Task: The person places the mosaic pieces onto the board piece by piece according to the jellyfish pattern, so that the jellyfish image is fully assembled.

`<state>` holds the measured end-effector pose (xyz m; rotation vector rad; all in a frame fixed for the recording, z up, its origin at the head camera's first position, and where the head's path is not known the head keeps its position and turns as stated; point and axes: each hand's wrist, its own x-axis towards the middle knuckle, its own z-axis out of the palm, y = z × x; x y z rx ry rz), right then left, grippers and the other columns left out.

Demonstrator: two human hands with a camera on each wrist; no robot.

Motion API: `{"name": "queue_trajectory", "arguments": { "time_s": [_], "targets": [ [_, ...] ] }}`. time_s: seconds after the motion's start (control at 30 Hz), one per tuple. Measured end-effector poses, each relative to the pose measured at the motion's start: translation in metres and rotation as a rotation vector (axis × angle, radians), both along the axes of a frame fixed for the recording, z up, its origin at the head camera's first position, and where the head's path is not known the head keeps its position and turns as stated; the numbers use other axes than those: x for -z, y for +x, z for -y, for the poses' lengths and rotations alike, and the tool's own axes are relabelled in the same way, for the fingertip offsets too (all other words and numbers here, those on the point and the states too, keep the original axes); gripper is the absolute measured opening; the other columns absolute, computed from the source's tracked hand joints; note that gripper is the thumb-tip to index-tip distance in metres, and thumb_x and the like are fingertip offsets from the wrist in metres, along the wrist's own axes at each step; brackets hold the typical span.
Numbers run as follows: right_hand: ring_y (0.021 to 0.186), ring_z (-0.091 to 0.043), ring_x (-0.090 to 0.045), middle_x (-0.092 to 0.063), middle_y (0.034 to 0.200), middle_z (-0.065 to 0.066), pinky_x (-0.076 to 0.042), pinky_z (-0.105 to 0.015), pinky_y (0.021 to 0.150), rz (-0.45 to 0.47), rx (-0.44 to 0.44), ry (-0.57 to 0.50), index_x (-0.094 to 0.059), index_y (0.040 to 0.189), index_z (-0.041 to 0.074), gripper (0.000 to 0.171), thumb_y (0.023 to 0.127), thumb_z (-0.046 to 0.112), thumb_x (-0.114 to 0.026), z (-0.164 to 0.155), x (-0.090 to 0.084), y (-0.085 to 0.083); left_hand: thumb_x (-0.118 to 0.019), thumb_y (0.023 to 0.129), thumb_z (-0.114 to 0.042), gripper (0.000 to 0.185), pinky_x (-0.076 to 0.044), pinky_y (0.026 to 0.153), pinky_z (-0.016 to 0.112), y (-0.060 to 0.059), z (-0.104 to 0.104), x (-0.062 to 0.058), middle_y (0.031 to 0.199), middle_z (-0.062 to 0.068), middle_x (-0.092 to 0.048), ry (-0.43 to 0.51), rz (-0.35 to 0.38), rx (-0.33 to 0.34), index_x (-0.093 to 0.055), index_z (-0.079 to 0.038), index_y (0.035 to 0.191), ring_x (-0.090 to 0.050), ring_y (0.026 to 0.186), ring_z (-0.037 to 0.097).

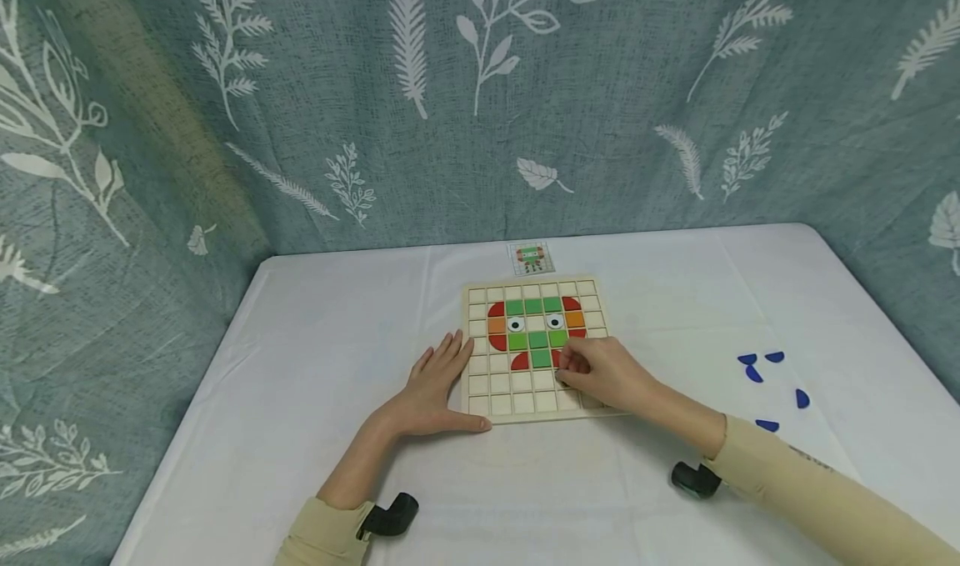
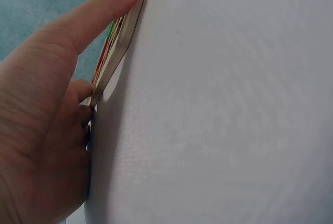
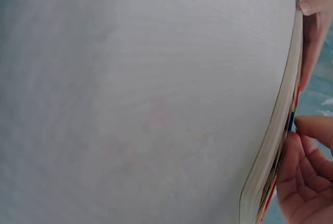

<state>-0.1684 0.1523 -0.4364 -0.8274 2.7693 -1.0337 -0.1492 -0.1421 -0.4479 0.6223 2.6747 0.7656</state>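
Observation:
A wooden grid board (image 1: 480,408) lies on the white table, with red, green and orange pieces and two eye tiles set in its squares. My left hand (image 1: 431,395) rests against the board's left side, fingers spread straight and thumb at the near left corner. In the left wrist view the thumb (image 2: 99,13) touches the board's edge. Over the board's lower right part, my right hand (image 1: 607,373) pinches a small blue piece (image 3: 291,121) between thumb and fingertips. The fingers hide most of that piece and some squares.
Several blue half-round pieces (image 1: 802,398) lie on the tabletop to the right. A small picture card (image 1: 531,258) with a figure in coloured squares sits just beyond the board. Behind the table hangs a blue-green leaf-print curtain (image 1: 450,174).

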Motion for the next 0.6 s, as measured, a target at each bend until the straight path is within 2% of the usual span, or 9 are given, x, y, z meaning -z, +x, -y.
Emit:
{"name": "queue_trajectory", "arguments": {
  "time_s": [0.13, 0.27, 0.4, 0.5, 0.6],
  "targets": [
    [0.066, -0.007, -0.053, -0.058, 0.071, 0.010, -0.048, -0.022, 0.059, 0.005, 0.015, -0.031, -0.064, 0.083, 0.013, 0.010, 0.088, 0.012, -0.073, -0.008, -0.002, 0.001, -0.078, 0.073, -0.057, 0.119, 0.003, 0.118, 0.047, 0.000, 0.000, 0.000, 0.163, 0.010, 0.001, 0.000, 0.000, 0.001, -0.010, -0.006, 0.157, 0.007, 0.149, 0.022],
    [0.070, -0.009, -0.055, -0.060, 0.075, 0.009, -0.050, -0.024, 0.063, 0.000, 0.068, -0.043, -0.067, 0.087, 0.013, 0.006, 0.088, 0.011, -0.072, -0.032, -0.005, 0.004, -0.078, 0.073, -0.056, 0.119, 0.003, 0.118, 0.047, -0.001, -0.001, 0.001, 0.163, 0.011, 0.001, 0.001, 0.002, 0.004, -0.010, -0.006, 0.157, 0.008, 0.149, 0.022],
    [0.073, -0.010, -0.057, -0.062, 0.079, 0.007, -0.053, -0.027, 0.067, -0.065, 0.152, 0.008, -0.069, 0.092, 0.010, 0.004, 0.088, 0.008, -0.070, -0.071, -0.007, 0.008, -0.078, 0.073, -0.057, 0.119, 0.003, 0.118, 0.047, -0.001, -0.001, 0.001, 0.163, 0.010, 0.001, 0.001, 0.002, 0.002, -0.010, -0.006, 0.157, 0.008, 0.149, 0.022],
    [0.073, -0.011, -0.056, -0.062, 0.079, 0.004, -0.052, -0.028, 0.065, -0.115, 0.225, 0.072, -0.069, 0.094, 0.006, 0.005, 0.089, 0.007, -0.069, -0.107, -0.008, 0.014, -0.078, 0.073, -0.057, 0.119, 0.003, 0.118, 0.047, -0.001, -0.001, 0.001, 0.163, 0.010, 0.001, 0.000, 0.001, -0.002, -0.010, -0.006, 0.157, 0.007, 0.149, 0.022],
    [0.072, -0.013, -0.055, -0.062, 0.078, 0.002, -0.049, -0.027, 0.060, -0.125, 0.308, 0.123, -0.069, 0.095, 0.003, 0.007, 0.090, 0.008, -0.069, -0.141, -0.010, 0.022, -0.078, 0.073, -0.056, 0.119, 0.003, 0.117, 0.048, 0.000, -0.001, 0.000, 0.163, 0.011, 0.000, 0.006, 0.000, 0.000, -0.011, -0.006, 0.157, 0.007, 0.149, 0.023]
  ]
}}
